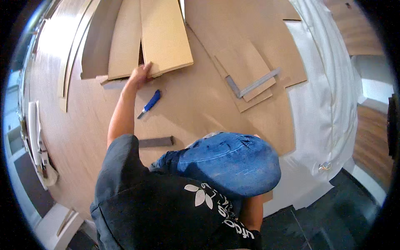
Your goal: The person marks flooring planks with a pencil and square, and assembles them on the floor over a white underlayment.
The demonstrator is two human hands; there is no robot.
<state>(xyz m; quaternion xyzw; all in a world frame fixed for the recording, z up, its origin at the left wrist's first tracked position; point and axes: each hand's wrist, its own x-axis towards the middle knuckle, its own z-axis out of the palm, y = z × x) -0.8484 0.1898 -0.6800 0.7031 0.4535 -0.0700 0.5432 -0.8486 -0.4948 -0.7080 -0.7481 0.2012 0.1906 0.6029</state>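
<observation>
With my left arm stretched forward, my left hand [141,76] is closed on the near edge of an open cardboard box [166,35], where two long flaps meet. Just below that hand, a utility knife [151,103] with a blue handle lies on the wood-look floor [191,98]. A dark flat bar [156,142] rests on the floor left of my bent knee in blue jeans. My right forearm [252,212] passes under that leg; the hand is almost wholly hidden, with only a bit of skin past the knee.
Right of centre, a metal square [258,82] lies on cut plank pieces [256,98]. White underlay sheeting [310,112] borders the stepped plank edge at right. Long narrow strips [68,62] lie at far left. Dark tiles [287,229] show at lower right.
</observation>
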